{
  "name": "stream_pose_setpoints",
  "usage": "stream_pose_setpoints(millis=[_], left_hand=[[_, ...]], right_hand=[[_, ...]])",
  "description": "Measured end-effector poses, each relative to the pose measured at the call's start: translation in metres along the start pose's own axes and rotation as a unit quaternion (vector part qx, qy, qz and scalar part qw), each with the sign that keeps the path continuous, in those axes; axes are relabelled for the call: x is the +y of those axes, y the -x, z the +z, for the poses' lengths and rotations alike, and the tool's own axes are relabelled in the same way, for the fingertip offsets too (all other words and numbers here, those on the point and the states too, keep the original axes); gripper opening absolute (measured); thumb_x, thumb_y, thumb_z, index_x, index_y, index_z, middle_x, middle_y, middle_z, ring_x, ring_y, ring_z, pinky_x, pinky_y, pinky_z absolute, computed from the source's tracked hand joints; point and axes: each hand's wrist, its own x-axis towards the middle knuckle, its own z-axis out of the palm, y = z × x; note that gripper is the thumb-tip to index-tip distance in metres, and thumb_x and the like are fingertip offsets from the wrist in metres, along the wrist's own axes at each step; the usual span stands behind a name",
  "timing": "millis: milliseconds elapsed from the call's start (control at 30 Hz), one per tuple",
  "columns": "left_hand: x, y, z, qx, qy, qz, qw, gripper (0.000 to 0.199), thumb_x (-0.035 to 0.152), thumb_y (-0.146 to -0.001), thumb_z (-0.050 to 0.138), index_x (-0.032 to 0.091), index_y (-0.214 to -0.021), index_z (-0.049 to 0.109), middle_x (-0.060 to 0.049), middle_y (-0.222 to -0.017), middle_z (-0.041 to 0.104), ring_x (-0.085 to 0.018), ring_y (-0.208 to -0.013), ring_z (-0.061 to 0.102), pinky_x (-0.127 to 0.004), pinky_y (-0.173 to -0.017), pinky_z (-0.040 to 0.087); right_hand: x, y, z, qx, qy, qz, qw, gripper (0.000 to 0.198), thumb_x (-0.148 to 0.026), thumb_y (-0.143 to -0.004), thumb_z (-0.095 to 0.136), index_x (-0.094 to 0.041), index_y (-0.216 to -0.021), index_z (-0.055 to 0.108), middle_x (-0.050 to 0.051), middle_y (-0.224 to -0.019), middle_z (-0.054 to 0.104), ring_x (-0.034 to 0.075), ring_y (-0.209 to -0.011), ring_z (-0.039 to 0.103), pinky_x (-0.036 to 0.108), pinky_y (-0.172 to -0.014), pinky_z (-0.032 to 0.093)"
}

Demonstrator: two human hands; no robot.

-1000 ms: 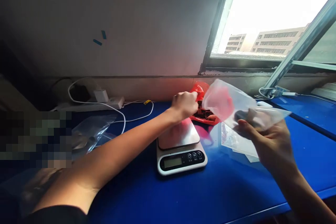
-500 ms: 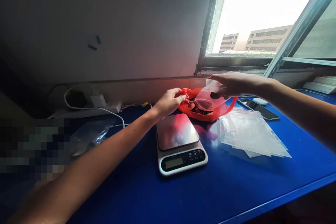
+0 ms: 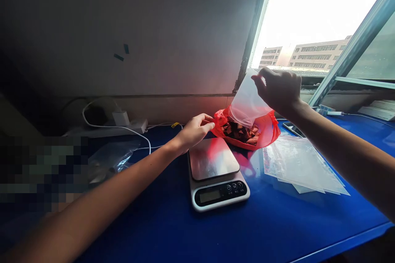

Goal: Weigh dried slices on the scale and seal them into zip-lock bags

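My left hand [image 3: 197, 131] has its fingers closed on the left edge of a red plastic bag [image 3: 265, 133], which gapes open behind the scale. Inside lie several reddish-brown dried chunks [image 3: 242, 131]. Raised above the bag's right side, my right hand [image 3: 280, 88] pinches the upper edge of a translucent plastic bag [image 3: 248, 100]. This bag hangs tilted, its lower end over the chunks, and no contents show in it. Just in front stands a white kitchen scale [image 3: 214, 160] with a metal plate; no digits can be read on its display.
Flat clear plastic bags [image 3: 302, 164] lie fanned out on the blue table [image 3: 216, 234] at right, with a phone [image 3: 293, 128] partly hidden behind my right arm. At left are a crumpled clear bag [image 3: 111, 158], a power strip [image 3: 138, 125] and white cables [image 3: 114, 128].
My right hand has risen with the translucent bag, lifting it higher out of the red bag and exposing more chunks. My left hand stays at the red bag's edge. The view has shifted slightly.
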Motion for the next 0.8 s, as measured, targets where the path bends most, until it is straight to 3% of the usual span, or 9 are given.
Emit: stream_pose_setpoints(millis=[133, 200, 300, 367, 433, 467, 600, 700, 800], left_hand=[[0.004, 0.024, -0.004, 0.033, -0.014, -0.023, 0.999, 0.023, 0.030, -0.086, 0.058, 0.017, -0.105, 0.060, -0.010, -0.112, 0.063, -0.025, -0.107, 0.057, -0.039, -0.089, 0.045], [0.005, 0.044, -0.005, 0.031, -0.014, -0.034, 0.999, 0.027, 0.035, -0.088, 0.057, 0.018, -0.109, 0.058, -0.010, -0.113, 0.062, -0.026, -0.109, 0.056, -0.041, -0.089, 0.045], [0.003, 0.079, -0.006, -0.009, 0.013, -0.064, 0.998, 0.040, 0.049, -0.088, 0.058, 0.020, -0.115, 0.056, -0.012, -0.115, 0.061, -0.029, -0.107, 0.057, -0.041, -0.083, 0.048], [0.001, 0.103, -0.006, -0.019, 0.074, -0.063, 0.995, 0.055, 0.060, -0.085, 0.058, 0.023, -0.125, 0.051, -0.012, -0.126, 0.057, -0.029, -0.109, 0.057, -0.040, -0.082, 0.049], [-0.001, 0.122, -0.008, -0.020, 0.133, -0.041, 0.990, 0.066, 0.067, -0.082, 0.059, 0.028, -0.134, 0.043, -0.011, -0.131, 0.054, -0.028, -0.114, 0.056, -0.038, -0.083, 0.050], [-0.002, 0.129, -0.009, -0.008, 0.150, -0.031, 0.988, 0.067, 0.067, -0.082, 0.059, 0.030, -0.135, 0.042, -0.010, -0.129, 0.056, -0.027, -0.113, 0.057, -0.036, -0.083, 0.050], [-0.005, 0.143, -0.026, 0.090, 0.131, -0.029, 0.987, 0.035, 0.054, -0.084, 0.066, 0.026, -0.104, 0.063, -0.001, -0.092, 0.065, -0.014, -0.080, 0.061, -0.026, -0.075, 0.050], [-0.005, 0.141, -0.038, 0.128, 0.134, 0.010, 0.983, 0.034, 0.052, -0.076, 0.075, 0.020, -0.074, 0.064, 0.002, -0.075, 0.061, -0.009, -0.064, 0.055, -0.021, -0.065, 0.049], [-0.003, 0.138, -0.042, 0.174, 0.181, 0.031, 0.968, 0.039, 0.050, -0.066, 0.084, 0.019, -0.065, 0.060, 0.004, -0.061, 0.057, -0.008, -0.053, 0.052, -0.019, -0.054, 0.047]], right_hand=[[0.001, 0.003, -0.021, 0.037, -0.044, 0.004, 0.998, 0.041, -0.044, -0.097, 0.040, -0.015, -0.098, 0.069, 0.008, -0.068, 0.061, 0.020, -0.068, 0.055, 0.033, -0.065, 0.029], [0.002, 0.006, -0.038, 0.106, -0.095, 0.033, 0.989, 0.036, -0.039, -0.097, 0.043, -0.014, -0.095, 0.068, 0.006, -0.069, 0.059, 0.018, -0.067, 0.054, 0.034, -0.067, 0.029], [-0.008, 0.024, -0.063, 0.253, -0.196, 0.095, 0.943, 0.025, -0.027, -0.094, 0.047, -0.012, -0.087, 0.067, 0.004, -0.074, 0.060, 0.015, -0.070, 0.054, 0.034, -0.067, 0.031], [-0.024, 0.048, -0.074, 0.280, -0.289, 0.117, 0.908, 0.020, -0.023, -0.093, 0.048, -0.015, -0.085, 0.065, 0.002, -0.078, 0.061, 0.015, -0.073, 0.057, 0.033, -0.064, 0.033], [-0.046, 0.078, -0.079, 0.215, -0.432, 0.112, 0.869, 0.012, -0.022, -0.092, 0.052, -0.018, -0.087, 0.062, 0.000, -0.073, 0.059, 0.013, -0.066, 0.057, 0.029, -0.056, 0.035], [-0.057, 0.094, -0.080, 0.143, -0.518, 0.103, 0.837, 0.009, -0.025, -0.092, 0.053, -0.020, -0.090, 0.060, -0.002, -0.065, 0.056, 0.011, -0.057, 0.055, 0.027, -0.050, 0.036], [-0.077, 0.141, -0.077, -0.073, -0.690, 0.109, 0.712, 0.009, -0.033, -0.095, 0.052, -0.024, -0.096, 0.051, -0.008, -0.050, 0.049, 0.009, -0.041, 0.049, 0.023, -0.040, 0.038], [-0.066, 0.151, -0.073, -0.137, -0.730, 0.116, 0.660, 0.010, -0.035, -0.094, 0.054, -0.026, -0.098, 0.053, -0.005, -0.058, 0.055, 0.011, -0.048, 0.053, 0.025, -0.046, 0.044], [-0.056, 0.150, -0.067, -0.165, -0.765, 0.113, 0.612, 0.018, -0.037, -0.091, 0.059, -0.029, -0.106, 0.053, -0.003, -0.069, 0.059, 0.013, -0.056, 0.057, 0.027, -0.050, 0.047]])
